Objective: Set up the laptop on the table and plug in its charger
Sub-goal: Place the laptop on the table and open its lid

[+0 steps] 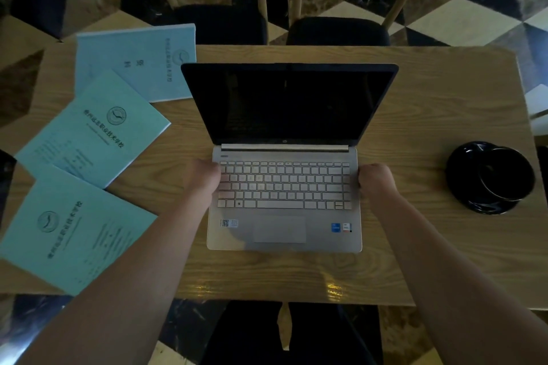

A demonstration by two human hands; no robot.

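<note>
Wooden table [415, 104] bears open laptop [284, 187], both hands gripping its sides.

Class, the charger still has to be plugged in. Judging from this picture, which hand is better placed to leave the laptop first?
Probably the right hand. Both grip the open silver laptop at its sides; no charger shows. The right has barer wooden table; blue booklets crowd the left hand.

Silver laptop [284, 187] open, screen dark, centred on table [415, 104].

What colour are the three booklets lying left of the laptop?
Light blue-green covers with dark printed text and a round emblem, seen in the head view: booklets.
</note>
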